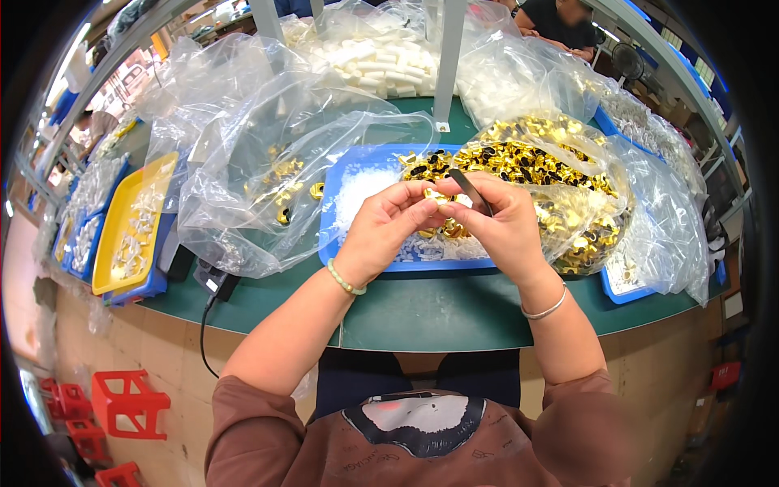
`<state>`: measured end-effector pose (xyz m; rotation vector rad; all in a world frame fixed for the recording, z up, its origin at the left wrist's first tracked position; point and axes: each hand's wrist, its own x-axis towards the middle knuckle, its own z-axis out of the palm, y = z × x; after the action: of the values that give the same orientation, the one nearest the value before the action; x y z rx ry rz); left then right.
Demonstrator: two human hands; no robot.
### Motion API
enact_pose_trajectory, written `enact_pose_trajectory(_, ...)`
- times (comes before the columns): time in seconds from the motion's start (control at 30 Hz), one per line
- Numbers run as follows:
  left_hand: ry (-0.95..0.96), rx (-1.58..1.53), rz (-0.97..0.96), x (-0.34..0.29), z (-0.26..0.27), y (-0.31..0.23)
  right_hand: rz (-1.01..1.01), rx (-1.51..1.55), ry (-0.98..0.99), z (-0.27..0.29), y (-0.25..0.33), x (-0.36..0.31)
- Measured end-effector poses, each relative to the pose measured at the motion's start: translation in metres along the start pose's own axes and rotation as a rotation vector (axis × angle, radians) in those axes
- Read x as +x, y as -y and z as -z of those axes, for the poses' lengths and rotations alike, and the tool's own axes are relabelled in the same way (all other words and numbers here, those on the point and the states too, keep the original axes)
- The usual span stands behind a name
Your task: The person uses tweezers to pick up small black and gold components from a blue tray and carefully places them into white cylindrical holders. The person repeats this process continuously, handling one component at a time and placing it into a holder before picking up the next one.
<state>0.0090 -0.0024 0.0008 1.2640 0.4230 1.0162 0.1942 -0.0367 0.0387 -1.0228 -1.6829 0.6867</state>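
My left hand (pixel 385 221) and my right hand (pixel 505 223) meet over a blue tray (pixel 329 219). Between their fingertips is a small shiny gold cap (pixel 439 197), pinched from both sides and partly hidden. A slim dark tool, like tweezers (pixel 471 191), also sits in my right hand, between thumb and fingers. Under the hands, the tray holds small white plastic parts (pixel 361 191) at the left and front, and gold caps (pixel 426 166) at the back. An open clear bag (pixel 604 223) full of gold caps rests against the tray's right side.
A crumpled clear bag (pixel 243 195) with a few gold caps lies left of the tray. Left of it, a yellow tray (pixel 105 260) holds white parts. Bags of white cylinders (pixel 381 69) stand behind a grey post (pixel 448 73). A black cable (pixel 203 333) hangs off the green table (pixel 430 312).
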Motion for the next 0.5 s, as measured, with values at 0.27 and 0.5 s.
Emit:
enact_pose_trajectory(0.27,0.015,-0.028,0.005,0.0,0.005,0.002,0.153,-0.055,-0.059,-0.009,0.0,0.0)
enact_pose_trajectory(0.5,0.001,-0.192,0.09,0.0,-0.001,-0.002,0.005,0.016,0.025,0.0,0.005,0.003)
